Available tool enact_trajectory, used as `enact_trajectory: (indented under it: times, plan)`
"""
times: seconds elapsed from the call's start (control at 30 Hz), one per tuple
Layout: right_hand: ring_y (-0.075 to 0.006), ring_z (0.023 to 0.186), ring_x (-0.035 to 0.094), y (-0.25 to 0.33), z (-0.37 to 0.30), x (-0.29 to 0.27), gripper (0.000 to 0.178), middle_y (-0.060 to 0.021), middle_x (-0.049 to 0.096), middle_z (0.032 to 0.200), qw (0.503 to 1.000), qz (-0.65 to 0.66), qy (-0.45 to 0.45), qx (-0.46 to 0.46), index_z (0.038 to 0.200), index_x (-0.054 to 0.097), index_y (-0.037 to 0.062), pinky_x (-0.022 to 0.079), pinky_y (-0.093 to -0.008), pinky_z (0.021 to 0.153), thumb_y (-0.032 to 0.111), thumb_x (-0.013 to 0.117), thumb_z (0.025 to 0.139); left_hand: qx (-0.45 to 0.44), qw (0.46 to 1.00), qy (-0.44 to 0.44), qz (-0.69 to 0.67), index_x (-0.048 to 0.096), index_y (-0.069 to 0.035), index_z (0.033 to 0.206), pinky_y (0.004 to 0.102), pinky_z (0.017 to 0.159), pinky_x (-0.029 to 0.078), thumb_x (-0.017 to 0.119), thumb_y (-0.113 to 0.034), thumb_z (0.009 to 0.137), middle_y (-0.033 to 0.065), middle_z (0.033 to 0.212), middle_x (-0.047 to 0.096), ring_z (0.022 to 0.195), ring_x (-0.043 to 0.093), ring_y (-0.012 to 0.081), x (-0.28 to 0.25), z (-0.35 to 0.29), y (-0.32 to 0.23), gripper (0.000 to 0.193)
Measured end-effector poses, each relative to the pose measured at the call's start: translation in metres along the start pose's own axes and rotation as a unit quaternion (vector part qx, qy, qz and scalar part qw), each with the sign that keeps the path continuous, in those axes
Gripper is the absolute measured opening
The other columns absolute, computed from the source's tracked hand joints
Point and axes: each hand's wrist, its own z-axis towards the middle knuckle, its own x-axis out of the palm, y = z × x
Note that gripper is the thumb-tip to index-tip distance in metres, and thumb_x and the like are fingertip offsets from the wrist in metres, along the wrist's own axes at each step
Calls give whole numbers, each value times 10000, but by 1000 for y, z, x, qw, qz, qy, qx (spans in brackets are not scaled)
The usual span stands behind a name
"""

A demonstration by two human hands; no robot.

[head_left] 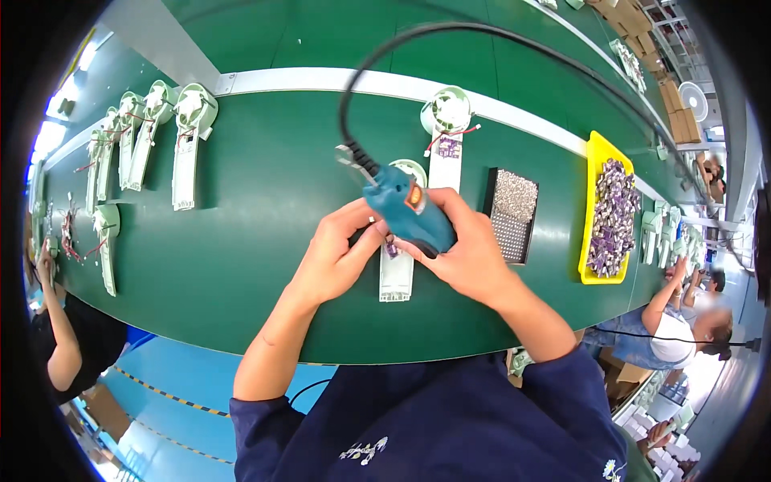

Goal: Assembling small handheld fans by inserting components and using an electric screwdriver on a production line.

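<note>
A teal corded power tool [411, 215], its kind not plain, probably an electric screwdriver, is gripped in my right hand [474, 249]. Its black cable arcs up and away to the right. Under it lies a pale green handheld-fan housing [396, 283], with a small purple circuit board [391, 249] in its handle. My left hand [341, 247] is closed at the board's left side, thumb and forefinger pinched together. A tiny pale piece shows by those fingertips, too small to name. The tool and my fingers hide part of the housing. Just beyond stands another fan housing [446, 165] with board and red wires.
A black tray [526, 241] of small metal screws lies to the right, beside a yellow bin [589, 233] heaped with purple boards. Several fan housings [185, 165] rest at the left. A white rail [321, 79] borders the green bench. Co-workers sit on both sides.
</note>
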Motion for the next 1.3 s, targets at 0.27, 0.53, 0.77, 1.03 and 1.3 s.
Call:
enact_trajectory:
  times: [0.27,0.53,0.77,1.03,1.3]
  plan:
    - [-153,942,737,-1,-5,7,436,-85,763,1009,993,76,-49,79,1210,581,20,575,-315,853,117,843,875,37,999,20,31,696,30,979,356,785,513,636,-147,1016,121,925,669,833,649,243,-3,-1,0,190]
    - [-182,949,743,-7,-8,12,447,-108,757,1010,998,18,-42,42,1222,583,11,575,-321,854,106,837,866,21,1000,7,7,683,40,944,361,781,514,603,-151,1039,135,901,658,818,659,271,-3,4,6,227]
    - [-221,950,754,-6,-5,4,468,-133,747,1024,1000,-3,-4,13,1228,591,17,578,-336,833,80,835,833,-9,1000,-20,22,679,42,968,365,767,511,586,-126,1032,142,873,634,819,645,272,-2,3,4,202]
    - [-270,929,764,-12,-3,7,493,-148,744,1024,998,-20,51,8,1251,592,33,584,-351,802,67,825,818,57,995,-54,65,675,42,999,390,712,515,593,-57,978,152,920,650,776,643,319,-1,-2,9,131]
    - [-292,918,765,-4,1,8,501,-160,741,1022,994,-85,71,-7,1252,588,35,585,-354,785,82,832,817,55,990,-70,111,682,45,985,412,697,520,600,-18,920,168,929,656,761,639,342,-6,-1,24,122]
